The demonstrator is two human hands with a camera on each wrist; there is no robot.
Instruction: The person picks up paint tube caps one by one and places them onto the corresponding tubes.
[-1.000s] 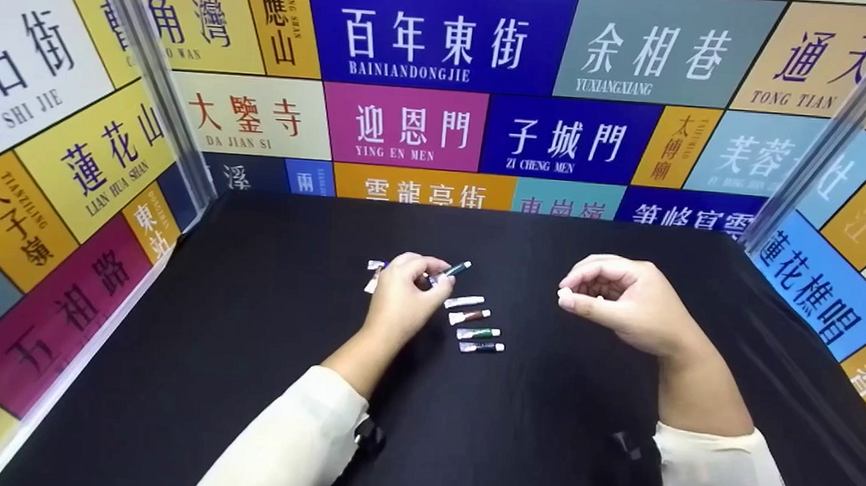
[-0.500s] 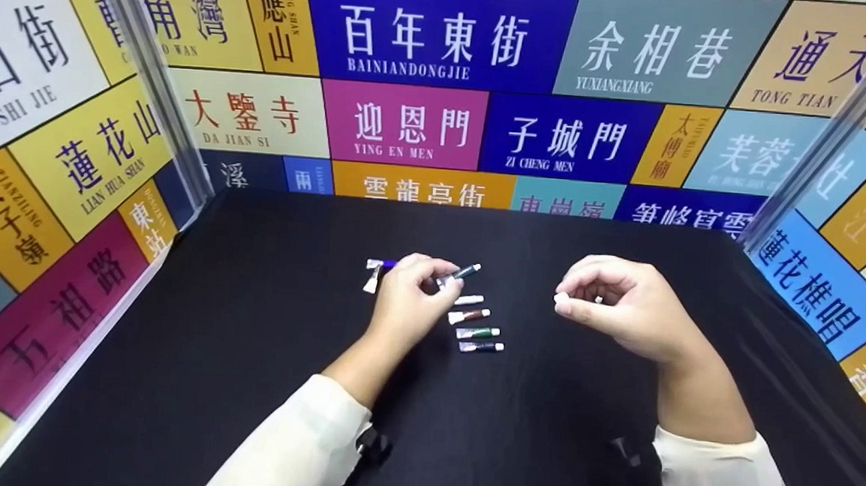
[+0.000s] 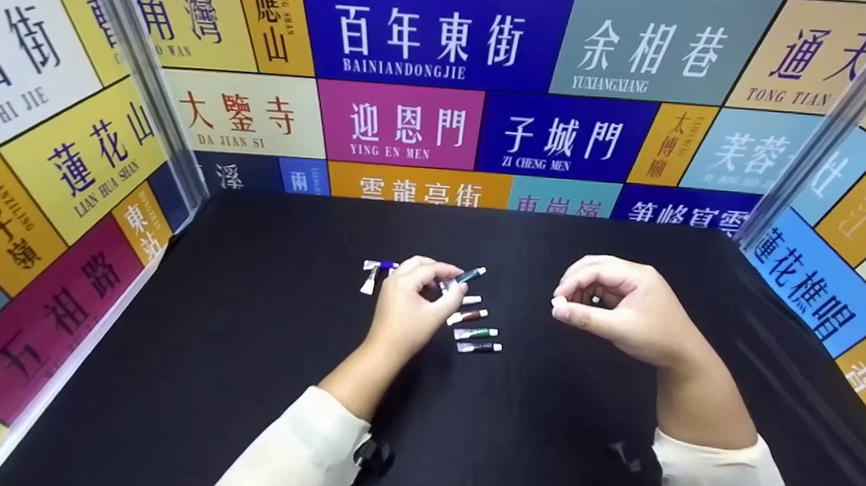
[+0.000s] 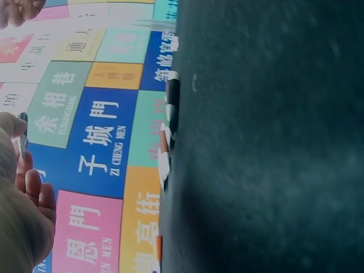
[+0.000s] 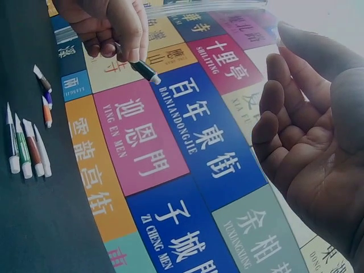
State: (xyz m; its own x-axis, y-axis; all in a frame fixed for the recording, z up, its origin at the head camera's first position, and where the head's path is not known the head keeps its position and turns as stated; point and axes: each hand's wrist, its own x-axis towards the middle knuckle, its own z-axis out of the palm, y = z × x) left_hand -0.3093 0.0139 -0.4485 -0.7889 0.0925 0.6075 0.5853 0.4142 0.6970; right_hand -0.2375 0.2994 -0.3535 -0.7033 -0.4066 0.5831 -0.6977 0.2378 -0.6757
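Note:
My left hand (image 3: 414, 298) pinches a dark green paint tube (image 3: 471, 276) between thumb and fingers, its white-tipped end pointing up and right. In the right wrist view that tube (image 5: 145, 71) hangs from the fingertips, clear of the table. My right hand (image 3: 624, 307) is raised to the right with curled fingers. Thumb and forefinger pinch a small white piece (image 3: 558, 302), too small to identify. Below the left hand lie a white tube (image 3: 471, 300), a brown tube (image 3: 470, 317), a green tube (image 3: 477, 334) and a black tube (image 3: 479, 347), in a row.
Left of the left hand lie a purple tube (image 3: 383, 265) and another tube (image 3: 369, 280), partly hidden. An orange tube (image 5: 46, 112) shows in the right wrist view. A black cloth covers the table (image 3: 542, 430). Panels with printed signs (image 3: 431, 29) stand around its back and sides.
My left hand has shifted slightly to the right, carrying the dark green tube. The right hand has hardly moved and keeps its pinch on the small white piece. The tubes on the table stay put.

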